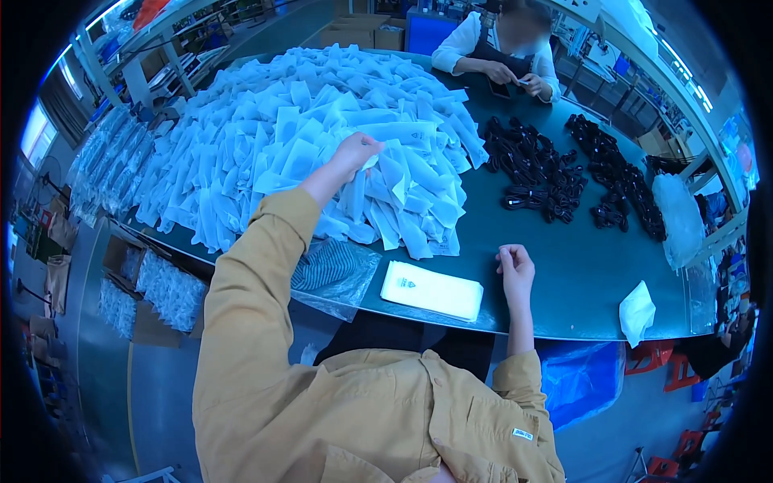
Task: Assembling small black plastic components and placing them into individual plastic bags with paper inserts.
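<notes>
pinched between our left hand's [357, 150] fingers was one white bag at the near edge of the big bag pile [306, 137], well out across the desk [555, 282]. our right hand [515, 266] rested loosely curled on the desk, grasping nothing we could see, beside the flat stack of bags [431, 290]. we judged a hasty pull could drag neighbouring bags off the heap, since they overlapped loosely.
</notes>
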### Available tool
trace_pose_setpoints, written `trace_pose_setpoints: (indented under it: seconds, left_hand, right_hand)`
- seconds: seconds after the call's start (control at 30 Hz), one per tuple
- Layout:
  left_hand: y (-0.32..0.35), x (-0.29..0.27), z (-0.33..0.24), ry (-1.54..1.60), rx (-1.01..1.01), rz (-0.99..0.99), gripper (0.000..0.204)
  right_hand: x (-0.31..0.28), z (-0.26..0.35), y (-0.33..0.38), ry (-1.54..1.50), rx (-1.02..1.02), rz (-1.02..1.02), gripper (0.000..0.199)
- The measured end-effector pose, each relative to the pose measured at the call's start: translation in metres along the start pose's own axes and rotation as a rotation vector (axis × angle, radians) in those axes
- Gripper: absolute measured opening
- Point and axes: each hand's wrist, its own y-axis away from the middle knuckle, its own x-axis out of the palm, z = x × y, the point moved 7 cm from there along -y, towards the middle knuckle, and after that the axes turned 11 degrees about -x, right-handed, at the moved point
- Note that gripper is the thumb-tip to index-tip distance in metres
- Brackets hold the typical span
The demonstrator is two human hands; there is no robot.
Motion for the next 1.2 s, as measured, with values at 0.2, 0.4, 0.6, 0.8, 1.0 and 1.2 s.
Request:
trace_pose_setpoints:
  seconds: [0.2, 0.4, 0.6, 0.8, 1.0, 1.2]
  left_hand:
    - [-0.023, 0.006, 0.002, -0.206, 0.032, 0.034, 0.020]
    - [0.053, 0.026, -0.092, 0.102, 0.361, 0.486, 0.017]
    - [0.020, 0.005, -0.127, 0.234, 0.395, 0.318, 0.022]
    - [0.016, -0.040, -0.084, -0.618, 0.951, -0.696, 0.045]
    - [0.139, 0.098, -0.013, -1.202, 1.110, 0.148, 0.078]
    - [0.103, 0.092, 0.020, -1.304, 1.127, 0.224, 0.083]
  right_hand:
    - [-0.001, -0.018, 0.004, 0.025, 0.008, -0.024, 0.009]
    - [-0.001, -0.020, 0.006, 0.112, -0.041, -0.020, 0.008]
    - [-0.002, -0.018, 0.007, 0.186, -0.090, -0.027, 0.006]
    - [-0.002, -0.026, 0.004, 0.054, -0.066, -0.070, 0.019]
    - [0.040, 0.038, -0.014, 0.425, -0.171, 0.398, 0.084]
    - [0.115, 0.029, -0.047, 0.644, -0.377, 0.641, 0.124]
